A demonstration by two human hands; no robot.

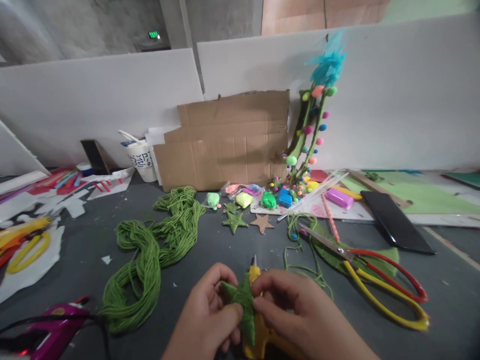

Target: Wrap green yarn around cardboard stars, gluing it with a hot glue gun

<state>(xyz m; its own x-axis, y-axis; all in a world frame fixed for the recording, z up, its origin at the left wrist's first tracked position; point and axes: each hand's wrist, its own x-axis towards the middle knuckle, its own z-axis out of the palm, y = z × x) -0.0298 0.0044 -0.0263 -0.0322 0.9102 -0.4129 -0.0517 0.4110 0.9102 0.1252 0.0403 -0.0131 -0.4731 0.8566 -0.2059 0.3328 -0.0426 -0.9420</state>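
A star wrapped in green yarn is held up at the front of the table. My left hand grips its left side between thumb and fingers. On the opposite side, the pinched fingertips of my right hand press on the star's edge. Behind and below the star lies a yellow glue gun, partly covered by the hands, its nozzle pointing away from me. Beyond the hands, a second green-wrapped star lies beside a bare cardboard star.
Left are green yarn skeins and a magenta tool with a black cord. Open scissors with red and yellow handles lie right, near a black slab. A cardboard sheet and a pom-pom-decorated green structure stand behind.
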